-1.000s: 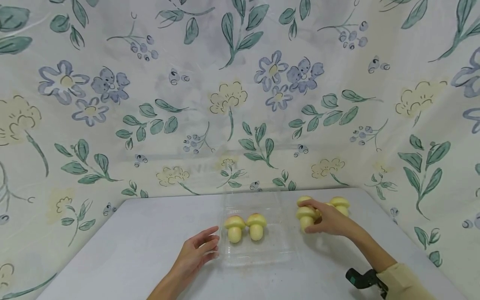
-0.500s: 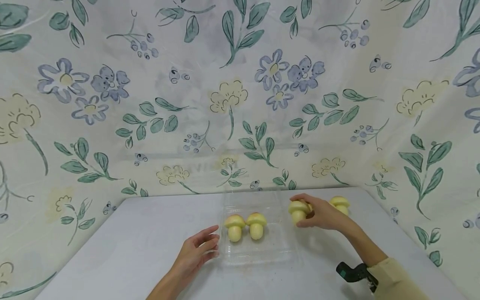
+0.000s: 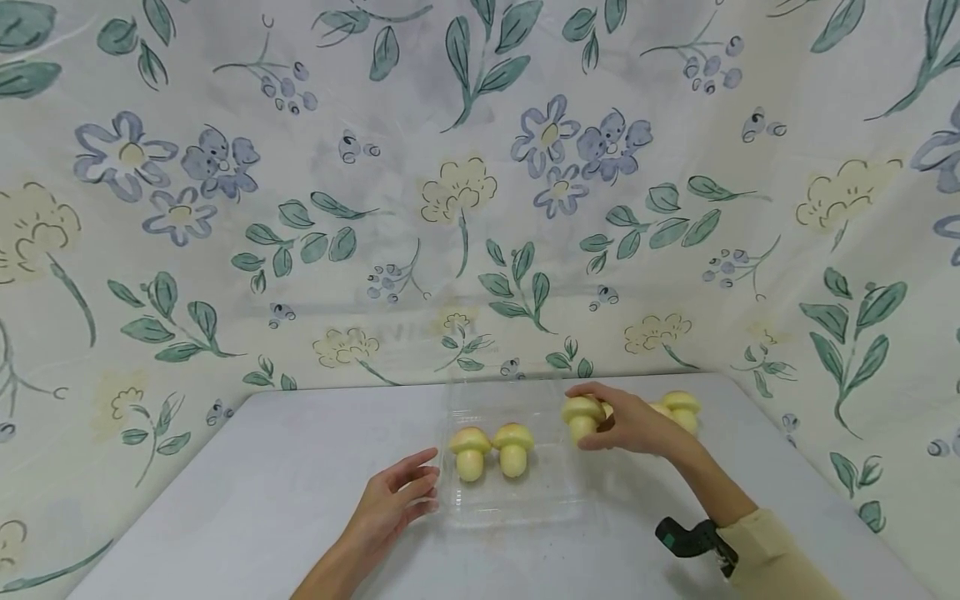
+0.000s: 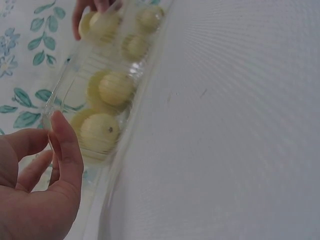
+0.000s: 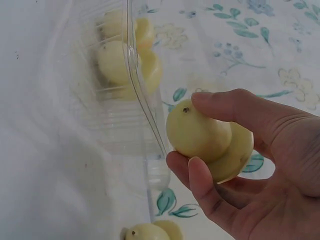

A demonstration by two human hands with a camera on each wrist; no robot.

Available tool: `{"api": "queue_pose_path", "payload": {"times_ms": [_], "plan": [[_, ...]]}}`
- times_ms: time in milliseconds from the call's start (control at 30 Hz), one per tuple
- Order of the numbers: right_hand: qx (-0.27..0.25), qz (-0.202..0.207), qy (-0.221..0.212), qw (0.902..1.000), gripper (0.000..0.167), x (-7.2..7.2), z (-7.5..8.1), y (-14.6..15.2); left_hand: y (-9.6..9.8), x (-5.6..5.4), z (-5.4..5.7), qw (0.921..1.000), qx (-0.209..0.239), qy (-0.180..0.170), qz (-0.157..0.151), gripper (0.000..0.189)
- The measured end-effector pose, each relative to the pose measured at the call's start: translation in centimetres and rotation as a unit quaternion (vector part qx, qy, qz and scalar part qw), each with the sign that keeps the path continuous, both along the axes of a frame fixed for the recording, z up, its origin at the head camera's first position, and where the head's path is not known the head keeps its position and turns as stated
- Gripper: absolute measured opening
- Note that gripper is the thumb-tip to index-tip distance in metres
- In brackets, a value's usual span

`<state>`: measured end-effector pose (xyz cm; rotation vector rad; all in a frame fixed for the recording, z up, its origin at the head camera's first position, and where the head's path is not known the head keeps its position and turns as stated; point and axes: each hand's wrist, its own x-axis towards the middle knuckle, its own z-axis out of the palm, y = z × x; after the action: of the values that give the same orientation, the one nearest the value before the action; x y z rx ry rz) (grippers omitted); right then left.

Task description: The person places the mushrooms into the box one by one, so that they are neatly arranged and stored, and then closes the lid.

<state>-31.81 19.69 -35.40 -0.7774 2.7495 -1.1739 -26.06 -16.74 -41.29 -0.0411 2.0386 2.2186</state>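
Between thumb and fingertips my right hand (image 3: 637,423) holds a pale yellow mushroom-shaped piece (image 3: 581,419). In the right wrist view its rounded stem end (image 5: 197,132), with a small dark spot, faces the camera. It is raised at the right side of a clear plastic box (image 3: 517,510). Two similar pieces, one at left (image 3: 470,454) and one at right (image 3: 513,450), lie side by side in the box. My left hand (image 3: 390,507) stands at the box's left side, fingers loosely bent and touching the end wall (image 4: 46,112).
More mushroom-shaped pieces (image 3: 681,410) lie at the back right of the white table (image 3: 300,450), partly hidden by my right hand. A floral cloth (image 3: 405,275) hangs behind the table. A black device (image 3: 693,537) is on my right wrist by the sleeve (image 3: 772,550).
My right hand has carried the mushroom-shaped piece leftward from the group at the right to the box's right side. The left hand has stayed at the box's left side.
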Motion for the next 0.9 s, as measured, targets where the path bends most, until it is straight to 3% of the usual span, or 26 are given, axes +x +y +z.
{"api": "queue_pose_path", "payload": {"times_ms": [600, 900], "plan": [[0.03, 0.021, 0.01, 0.9993, 0.063, -0.1, 0.5, -2.7, -0.1, 0.0, -0.1, 1.0, 0.0, 0.003, -0.002, 0.055], [0.048, 0.005, -0.022, 0.9986, 0.066, -0.2, 0.5, -4.0, -0.2, 0.2, 0.0, 0.9999, 0.0, 0.008, -0.012, 0.056]]}}
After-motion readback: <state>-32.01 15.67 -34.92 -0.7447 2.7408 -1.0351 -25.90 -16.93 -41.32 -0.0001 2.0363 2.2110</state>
